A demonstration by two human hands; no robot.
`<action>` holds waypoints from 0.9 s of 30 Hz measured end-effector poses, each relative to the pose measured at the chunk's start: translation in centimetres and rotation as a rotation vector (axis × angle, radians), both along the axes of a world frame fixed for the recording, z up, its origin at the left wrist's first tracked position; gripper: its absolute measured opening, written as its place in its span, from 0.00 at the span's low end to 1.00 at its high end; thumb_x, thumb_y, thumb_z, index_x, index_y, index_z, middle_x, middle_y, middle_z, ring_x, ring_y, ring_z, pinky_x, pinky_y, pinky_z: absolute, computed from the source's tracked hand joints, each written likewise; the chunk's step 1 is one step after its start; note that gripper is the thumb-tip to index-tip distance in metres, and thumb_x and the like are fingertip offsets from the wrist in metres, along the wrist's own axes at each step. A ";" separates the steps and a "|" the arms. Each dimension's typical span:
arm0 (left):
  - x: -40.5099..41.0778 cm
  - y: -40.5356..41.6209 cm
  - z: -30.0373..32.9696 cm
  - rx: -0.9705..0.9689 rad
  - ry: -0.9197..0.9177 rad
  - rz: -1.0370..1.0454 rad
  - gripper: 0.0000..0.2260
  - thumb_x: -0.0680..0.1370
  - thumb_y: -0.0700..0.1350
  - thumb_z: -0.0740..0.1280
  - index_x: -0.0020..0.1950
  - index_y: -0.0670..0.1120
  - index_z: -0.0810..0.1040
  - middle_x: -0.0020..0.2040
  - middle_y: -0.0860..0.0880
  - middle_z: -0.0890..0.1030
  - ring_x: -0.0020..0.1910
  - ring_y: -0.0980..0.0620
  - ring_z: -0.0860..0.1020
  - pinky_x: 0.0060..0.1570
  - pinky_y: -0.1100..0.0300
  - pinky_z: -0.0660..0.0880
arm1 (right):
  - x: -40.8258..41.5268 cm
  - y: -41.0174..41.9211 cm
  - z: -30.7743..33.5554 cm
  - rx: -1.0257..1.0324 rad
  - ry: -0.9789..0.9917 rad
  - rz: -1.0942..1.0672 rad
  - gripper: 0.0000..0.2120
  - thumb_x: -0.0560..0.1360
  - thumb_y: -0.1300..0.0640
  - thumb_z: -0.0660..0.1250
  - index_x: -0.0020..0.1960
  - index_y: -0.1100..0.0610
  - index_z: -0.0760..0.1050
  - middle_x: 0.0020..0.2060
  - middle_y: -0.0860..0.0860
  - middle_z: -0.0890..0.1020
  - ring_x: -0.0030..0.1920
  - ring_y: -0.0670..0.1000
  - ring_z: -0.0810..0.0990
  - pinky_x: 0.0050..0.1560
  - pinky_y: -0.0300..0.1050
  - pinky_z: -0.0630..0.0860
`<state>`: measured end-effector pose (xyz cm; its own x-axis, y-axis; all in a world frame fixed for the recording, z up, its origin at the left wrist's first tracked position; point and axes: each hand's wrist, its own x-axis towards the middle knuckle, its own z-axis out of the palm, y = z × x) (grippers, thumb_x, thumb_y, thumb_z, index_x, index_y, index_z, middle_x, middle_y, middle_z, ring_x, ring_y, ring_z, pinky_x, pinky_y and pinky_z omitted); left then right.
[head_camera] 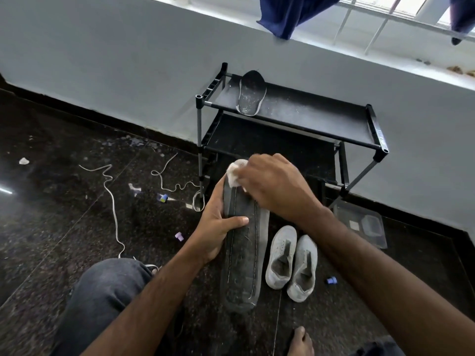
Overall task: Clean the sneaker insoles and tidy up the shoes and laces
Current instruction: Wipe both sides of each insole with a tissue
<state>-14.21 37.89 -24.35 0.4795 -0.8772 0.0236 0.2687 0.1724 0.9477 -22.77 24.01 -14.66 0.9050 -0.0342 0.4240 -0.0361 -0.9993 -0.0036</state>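
A long dark grey insole (243, 263) with white stitching is held upright-tilted over the floor. My left hand (218, 227) grips its left edge, thumb across the front. My right hand (276, 185) holds a white wipe (235, 173) against the insole's top end. A second insole (251, 93) lies on the top shelf of the black shoe rack (308, 116). Two white sneakers (291, 263) without laces stand side by side on the floor to the right of the held insole. Two white laces (113, 201) (177, 185) lie loose on the dark floor at left.
Small purple caps (179, 236) (331, 280), a blue and yellow piece (163, 198) and white scraps (23, 161) dot the floor. A clear plastic container (359, 222) sits by the rack's right leg. My knee (108, 291) is at lower left, my foot (299, 341) at the bottom. Blue cloth (288, 14) hangs from the window.
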 end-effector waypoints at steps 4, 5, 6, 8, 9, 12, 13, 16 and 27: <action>0.0 0.2 0.2 -0.009 0.016 -0.011 0.43 0.73 0.22 0.65 0.81 0.53 0.59 0.73 0.43 0.73 0.70 0.43 0.75 0.62 0.51 0.78 | 0.1 -2.1 -1.7 0.094 0.027 -0.092 0.08 0.79 0.54 0.69 0.56 0.49 0.82 0.47 0.45 0.81 0.45 0.46 0.80 0.49 0.50 0.77; 0.0 0.3 0.2 -0.010 0.019 -0.007 0.43 0.73 0.21 0.65 0.81 0.53 0.59 0.73 0.43 0.74 0.71 0.43 0.75 0.62 0.50 0.78 | 0.0 -3.3 -2.1 0.207 0.047 -0.196 0.07 0.78 0.54 0.69 0.54 0.49 0.84 0.46 0.45 0.82 0.45 0.46 0.81 0.49 0.52 0.78; -0.1 0.3 0.2 -0.013 0.025 -0.003 0.43 0.73 0.21 0.66 0.81 0.52 0.59 0.73 0.43 0.74 0.71 0.44 0.75 0.62 0.51 0.78 | -0.3 -4.5 -2.3 0.283 0.059 -0.303 0.06 0.77 0.54 0.70 0.52 0.48 0.84 0.45 0.45 0.83 0.45 0.48 0.83 0.48 0.52 0.79; 0.0 0.3 0.0 -0.023 0.049 0.009 0.42 0.73 0.23 0.68 0.80 0.51 0.60 0.72 0.43 0.74 0.71 0.43 0.75 0.63 0.50 0.78 | -1.4 -6.5 -2.0 0.429 -0.002 -0.466 0.05 0.76 0.54 0.72 0.51 0.48 0.85 0.43 0.45 0.83 0.44 0.47 0.82 0.46 0.51 0.80; 0.1 0.2 0.0 -0.025 0.061 0.015 0.42 0.72 0.24 0.69 0.80 0.51 0.60 0.72 0.43 0.74 0.71 0.43 0.74 0.63 0.50 0.78 | -2.0 -6.6 -1.6 0.484 -0.072 -0.497 0.05 0.77 0.54 0.72 0.52 0.49 0.85 0.42 0.45 0.82 0.42 0.45 0.81 0.45 0.49 0.80; 0.0 -0.1 -0.1 -0.032 0.082 0.021 0.42 0.72 0.24 0.69 0.80 0.52 0.61 0.72 0.41 0.74 0.71 0.41 0.74 0.62 0.51 0.78 | -2.3 -3.1 -0.8 0.516 -0.174 -0.316 0.08 0.78 0.56 0.71 0.57 0.54 0.83 0.47 0.47 0.83 0.44 0.43 0.79 0.47 0.44 0.79; -0.1 -0.2 -0.1 -0.038 0.091 0.021 0.42 0.73 0.23 0.68 0.79 0.53 0.61 0.72 0.41 0.74 0.70 0.41 0.75 0.60 0.52 0.79 | -2.5 -1.4 -1.0 0.504 -0.135 -0.213 0.09 0.79 0.55 0.70 0.58 0.55 0.83 0.48 0.46 0.82 0.46 0.42 0.79 0.48 0.43 0.78; -0.3 -0.1 0.1 -0.065 0.096 0.022 0.41 0.73 0.23 0.66 0.77 0.56 0.63 0.71 0.44 0.76 0.68 0.43 0.77 0.59 0.54 0.79 | -3.6 1.3 -3.0 0.283 0.073 -0.026 0.09 0.80 0.53 0.67 0.58 0.50 0.83 0.46 0.41 0.78 0.46 0.41 0.75 0.48 0.41 0.71; -0.5 -0.3 -0.4 -0.073 0.195 -0.012 0.40 0.74 0.24 0.67 0.78 0.55 0.62 0.64 0.39 0.79 0.58 0.43 0.81 0.54 0.50 0.82 | -3.8 1.4 -2.6 0.360 -0.039 -0.127 0.08 0.80 0.54 0.70 0.58 0.50 0.83 0.44 0.43 0.79 0.44 0.43 0.75 0.48 0.42 0.71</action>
